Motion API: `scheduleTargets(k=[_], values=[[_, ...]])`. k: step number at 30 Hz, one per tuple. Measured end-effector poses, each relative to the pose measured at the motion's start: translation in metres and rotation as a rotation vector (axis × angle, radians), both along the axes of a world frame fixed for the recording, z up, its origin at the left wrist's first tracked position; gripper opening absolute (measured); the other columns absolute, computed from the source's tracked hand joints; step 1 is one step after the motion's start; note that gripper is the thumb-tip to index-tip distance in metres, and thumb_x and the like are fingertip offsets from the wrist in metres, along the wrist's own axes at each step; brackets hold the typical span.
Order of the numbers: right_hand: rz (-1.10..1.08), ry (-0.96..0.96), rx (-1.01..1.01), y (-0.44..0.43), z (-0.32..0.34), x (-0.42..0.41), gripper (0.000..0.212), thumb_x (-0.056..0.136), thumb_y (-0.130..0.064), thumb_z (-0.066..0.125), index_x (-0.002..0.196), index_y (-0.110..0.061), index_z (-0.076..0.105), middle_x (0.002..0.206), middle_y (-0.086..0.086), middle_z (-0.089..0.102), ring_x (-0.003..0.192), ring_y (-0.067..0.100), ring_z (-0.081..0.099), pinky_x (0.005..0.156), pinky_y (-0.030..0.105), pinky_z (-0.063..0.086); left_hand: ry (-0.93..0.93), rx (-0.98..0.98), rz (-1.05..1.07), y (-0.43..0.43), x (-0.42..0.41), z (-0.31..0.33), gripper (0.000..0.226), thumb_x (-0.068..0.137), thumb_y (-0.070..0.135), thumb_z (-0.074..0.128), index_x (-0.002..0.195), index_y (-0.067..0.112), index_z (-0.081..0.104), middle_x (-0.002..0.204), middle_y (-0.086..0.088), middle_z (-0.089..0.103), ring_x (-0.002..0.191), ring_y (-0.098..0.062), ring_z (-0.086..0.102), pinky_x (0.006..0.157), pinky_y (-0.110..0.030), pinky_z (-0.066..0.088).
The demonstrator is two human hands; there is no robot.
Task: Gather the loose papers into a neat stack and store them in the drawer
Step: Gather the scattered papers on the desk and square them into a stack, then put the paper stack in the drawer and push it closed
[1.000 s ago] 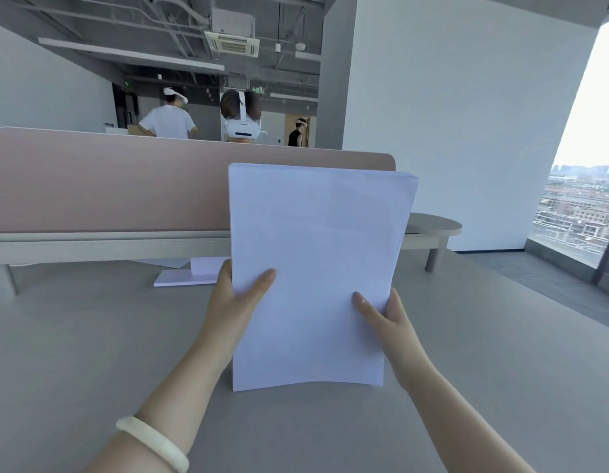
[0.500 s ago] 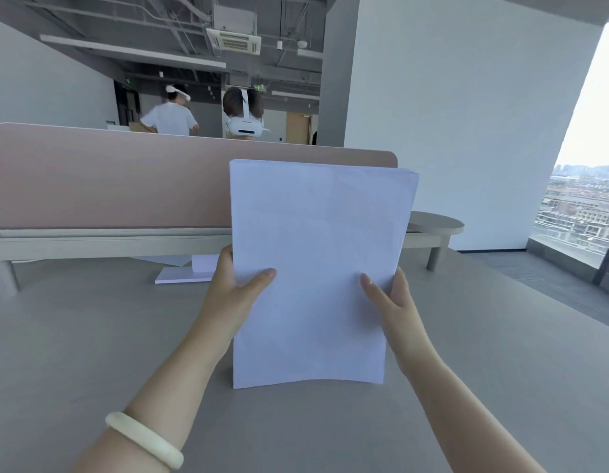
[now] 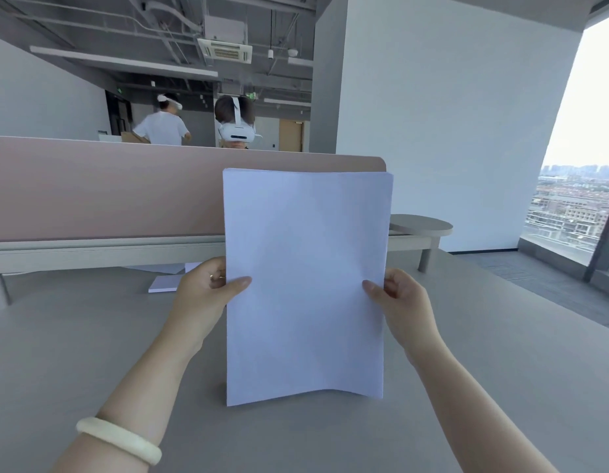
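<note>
Both hands, left hand (image 3: pixel 207 291) and right hand (image 3: pixel 403 303), pinch the upright paper stack (image 3: pixel 305 285) by its side edges above the grey desk (image 3: pixel 74 343).

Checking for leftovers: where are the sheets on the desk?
Head view, left of centre: sheets on the desk below the pink divider, beyond the left hand.

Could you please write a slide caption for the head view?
Left hand and right hand hold a paper stack upright on the desk.
</note>
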State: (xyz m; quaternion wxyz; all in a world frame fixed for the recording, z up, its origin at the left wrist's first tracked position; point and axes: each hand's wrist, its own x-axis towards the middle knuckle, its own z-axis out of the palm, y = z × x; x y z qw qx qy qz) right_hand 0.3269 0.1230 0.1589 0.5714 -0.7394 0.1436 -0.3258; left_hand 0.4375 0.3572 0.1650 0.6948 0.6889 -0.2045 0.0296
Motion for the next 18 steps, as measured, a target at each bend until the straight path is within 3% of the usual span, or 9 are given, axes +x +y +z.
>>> scheduleTargets(k=[3, 7, 10, 15, 18], values=[[0.029, -0.006, 0.020, -0.005, 0.006, -0.014, 0.009, 0.089, -0.008, 0.063, 0.092, -0.014, 0.068, 0.090, 0.003, 0.076, 0.078, 0.019, 0.070, 0.070, 0.030, 0.053, -0.001, 0.003, -0.032, 0.000, -0.004, 0.006, 0.020, 0.082, 0.002, 0.066, 0.096, 0.015, 0.071, 0.094, -0.002, 0.074, 0.083, -0.021, 0.069, 0.078, -0.033, 0.053], [0.085, -0.001, 0.077, -0.022, 0.016, -0.050, 0.013, 0.088, -0.008, 0.065, 0.100, -0.007, 0.070, 0.093, 0.007, 0.077, 0.078, 0.017, 0.072, 0.073, 0.030, 0.057, -0.005, 0.015, -0.122, -0.014, -0.017, 0.011, 0.019, 0.081, 0.001, 0.067, 0.090, 0.017, 0.071, 0.081, 0.007, 0.075, 0.071, -0.015, 0.069, 0.059, -0.021, 0.052], [0.103, 0.003, 0.103, -0.037, 0.022, -0.084, 0.012, 0.088, -0.006, 0.065, 0.098, -0.009, 0.071, 0.088, 0.004, 0.077, 0.074, 0.013, 0.072, 0.063, 0.021, 0.056, 0.019, 0.010, -0.209, -0.030, -0.035, 0.014, 0.018, 0.081, -0.001, 0.066, 0.089, 0.015, 0.070, 0.073, 0.009, 0.074, 0.059, -0.007, 0.068, 0.048, -0.014, 0.049], [0.004, 0.048, 0.107, -0.064, 0.022, -0.149, 0.008, 0.086, -0.007, 0.067, 0.094, -0.009, 0.070, 0.085, 0.002, 0.076, 0.070, 0.010, 0.072, 0.059, 0.019, 0.056, 0.057, 0.030, -0.350, -0.073, -0.072, 0.011, 0.020, 0.081, 0.001, 0.066, 0.098, 0.012, 0.070, 0.088, -0.003, 0.072, 0.067, -0.014, 0.069, 0.057, -0.022, 0.053], [-0.106, 0.072, 0.119, -0.088, 0.019, -0.194, 0.010, 0.086, -0.007, 0.067, 0.097, -0.006, 0.069, 0.085, 0.002, 0.075, 0.068, 0.009, 0.071, 0.060, 0.019, 0.058, 0.080, 0.049, -0.450, -0.116, -0.101, 0.007, 0.018, 0.082, 0.001, 0.065, 0.093, 0.014, 0.070, 0.084, 0.002, 0.073, 0.064, -0.010, 0.070, 0.055, -0.020, 0.056]])
